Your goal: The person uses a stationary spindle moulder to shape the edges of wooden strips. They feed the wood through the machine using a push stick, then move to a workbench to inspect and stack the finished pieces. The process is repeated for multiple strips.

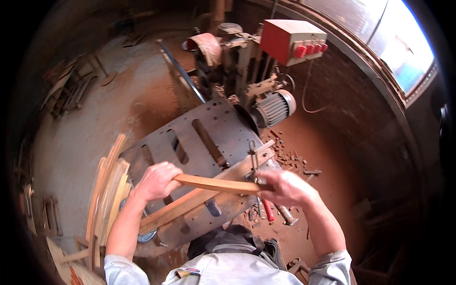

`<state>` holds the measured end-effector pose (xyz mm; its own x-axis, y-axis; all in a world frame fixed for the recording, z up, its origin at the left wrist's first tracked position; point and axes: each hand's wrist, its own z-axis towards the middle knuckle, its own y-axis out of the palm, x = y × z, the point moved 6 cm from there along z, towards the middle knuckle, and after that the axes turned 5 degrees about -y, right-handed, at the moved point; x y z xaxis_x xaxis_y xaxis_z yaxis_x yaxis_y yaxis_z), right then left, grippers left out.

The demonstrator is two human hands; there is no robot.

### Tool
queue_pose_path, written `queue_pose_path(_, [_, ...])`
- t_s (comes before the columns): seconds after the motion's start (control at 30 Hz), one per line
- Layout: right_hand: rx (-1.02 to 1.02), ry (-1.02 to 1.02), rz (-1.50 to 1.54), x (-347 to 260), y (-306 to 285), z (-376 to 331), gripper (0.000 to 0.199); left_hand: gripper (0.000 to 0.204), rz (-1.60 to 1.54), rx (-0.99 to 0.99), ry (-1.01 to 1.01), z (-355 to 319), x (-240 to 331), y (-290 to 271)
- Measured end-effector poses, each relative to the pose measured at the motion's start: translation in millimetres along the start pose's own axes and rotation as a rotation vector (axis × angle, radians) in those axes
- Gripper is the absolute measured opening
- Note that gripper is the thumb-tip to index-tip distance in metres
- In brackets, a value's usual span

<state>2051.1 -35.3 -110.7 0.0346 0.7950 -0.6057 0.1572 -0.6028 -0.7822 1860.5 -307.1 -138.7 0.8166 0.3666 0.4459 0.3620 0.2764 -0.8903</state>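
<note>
A slightly curved wooden strip [218, 184] spans the space between my hands, over the metal machine table [190, 128]. Its left end is wrapped by the fingers of my left hand [157, 180]. At the other end my right hand [289, 188] grips it, with those fingertips partly hidden. Beneath the strip, a longer wooden fence board [190, 204] lies slantwise across the slotted table. A metal clamp [253, 154] stands at the board's far right end, just beyond my right hand. Another clamp with a blue part [147, 236] shows at the board's near left end.
Long wooden strips [107, 194] are stacked left of the table. An electric motor [276, 108] and a red-and-grey switch box [292, 42] stand at the far side. A hammer [286, 214] and a red-handled tool [268, 210] sit near the right edge, with wood offcuts [304, 164] on the dusty floor.
</note>
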Motion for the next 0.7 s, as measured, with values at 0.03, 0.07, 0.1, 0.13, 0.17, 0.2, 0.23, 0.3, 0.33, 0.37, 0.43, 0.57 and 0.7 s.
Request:
queue_pose_path(0.03, [0.180,-0.057,-0.062,4,-17,-3,0.050,0.020,-0.056,-0.003,-0.018,-2,-7,5])
queue_pose_path(0.07, [0.321,-0.043,-0.113,13,-33,-8,0.061,0.021,-0.109,-0.012,-0.084,-4,-17,12])
queue_pose_path(0.1, [0.429,0.116,0.039,31,-41,-15,0.059,0.022,-0.155,-0.030,-0.161,-5,-30,19])
queue_pose_path(0.13, [0.465,0.251,0.161,46,-41,-23,0.059,0.023,-0.202,-0.008,-0.222,-5,-41,25])
queue_pose_path(0.17, [0.510,0.392,0.286,60,-35,-33,0.059,0.023,-0.243,0.007,-0.296,-5,-53,32])
queue_pose_path(0.2, [0.442,0.440,0.369,66,-20,-37,0.058,0.023,-0.276,0.010,-0.398,-5,-65,40])
queue_pose_path(0.23, [0.370,0.535,0.456,71,2,-41,0.058,0.023,-0.285,0.030,-0.402,-2,-71,46])
queue_pose_path(0.3, [0.195,0.578,0.319,70,46,-42,0.058,0.023,-0.286,0.034,-0.481,5,-83,59])
queue_pose_path(0.33, [0.186,0.553,0.271,66,64,-42,0.058,0.024,-0.251,0.081,-0.455,9,-84,61])
queue_pose_path(0.37, [0.080,0.582,0.439,66,86,-42,0.061,0.024,-0.207,0.113,-0.451,14,-84,65])
queue_pose_path(0.43, [0.035,0.646,0.616,67,112,-41,0.057,0.024,-0.110,0.170,-0.412,24,-80,70])
queue_pose_path(0.57, [0.145,0.782,0.821,70,132,-41,0.047,0.026,0.043,0.246,-0.319,42,-68,84])
queue_pose_path(0.7, [0.179,0.745,0.757,71,140,-40,0.034,0.027,0.101,0.235,-0.319,54,-59,106])
